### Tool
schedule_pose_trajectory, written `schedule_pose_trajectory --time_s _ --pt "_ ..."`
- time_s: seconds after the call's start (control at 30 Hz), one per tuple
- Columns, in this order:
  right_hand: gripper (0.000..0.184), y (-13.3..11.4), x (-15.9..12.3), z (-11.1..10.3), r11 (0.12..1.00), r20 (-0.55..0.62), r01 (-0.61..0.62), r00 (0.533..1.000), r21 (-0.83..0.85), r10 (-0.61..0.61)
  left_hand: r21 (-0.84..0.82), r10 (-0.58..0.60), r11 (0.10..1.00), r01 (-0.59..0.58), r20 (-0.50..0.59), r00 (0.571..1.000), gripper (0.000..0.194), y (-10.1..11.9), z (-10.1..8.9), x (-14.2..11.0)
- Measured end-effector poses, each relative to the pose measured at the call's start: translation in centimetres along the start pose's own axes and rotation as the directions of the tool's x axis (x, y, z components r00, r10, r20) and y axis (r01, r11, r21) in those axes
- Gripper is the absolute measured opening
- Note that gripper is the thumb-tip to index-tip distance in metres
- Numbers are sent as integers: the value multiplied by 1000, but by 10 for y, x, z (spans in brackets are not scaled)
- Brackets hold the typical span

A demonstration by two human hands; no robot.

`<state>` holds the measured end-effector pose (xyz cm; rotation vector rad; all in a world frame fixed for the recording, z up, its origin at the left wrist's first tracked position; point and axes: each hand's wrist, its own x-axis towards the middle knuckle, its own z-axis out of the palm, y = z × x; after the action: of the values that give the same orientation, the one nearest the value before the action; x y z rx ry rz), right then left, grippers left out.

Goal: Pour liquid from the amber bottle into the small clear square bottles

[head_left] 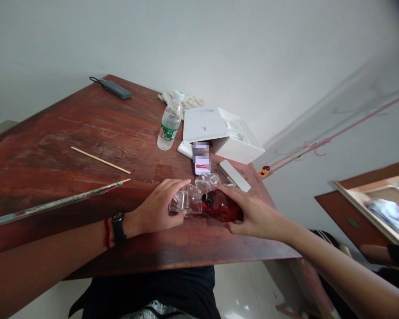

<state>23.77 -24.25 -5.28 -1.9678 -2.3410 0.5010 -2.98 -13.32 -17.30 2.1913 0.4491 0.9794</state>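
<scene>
My left hand point(164, 204), wearing a dark watch, is closed around a small clear square bottle point(183, 200) at the table's front. My right hand point(244, 208) grips a dark red-brown bottle point(222, 206), tilted onto its side with its open mouth pointing left. That mouth is beside the neck of the clear bottle; whether they touch I cannot tell. Just behind the two bottles lies another clear container point(209, 180). A phone point(202, 165) with a lit screen rests beyond it.
A water bottle point(169, 128) stands behind my left hand. Further right is an open white box point(241, 148), with a grey-white slab point(234, 175) in front. A bare stick point(99, 160) and a wrapped stick point(60, 203) lie left. A grey device point(118, 89) sits at the far corner.
</scene>
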Motion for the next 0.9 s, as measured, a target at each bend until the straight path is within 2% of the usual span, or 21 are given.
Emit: schedule_pose_trajectory --time_s 0.73,0.9 --pt "92 -4 1 -6 1000 50 -1 999 15 0 -6 15 1000 -15 2 1000 78 0 0 0" --pt "92 -4 1 -6 1000 31 13 999 16 -14 -15 -1 1000 1 -7 1000 79 -1 1 -1"
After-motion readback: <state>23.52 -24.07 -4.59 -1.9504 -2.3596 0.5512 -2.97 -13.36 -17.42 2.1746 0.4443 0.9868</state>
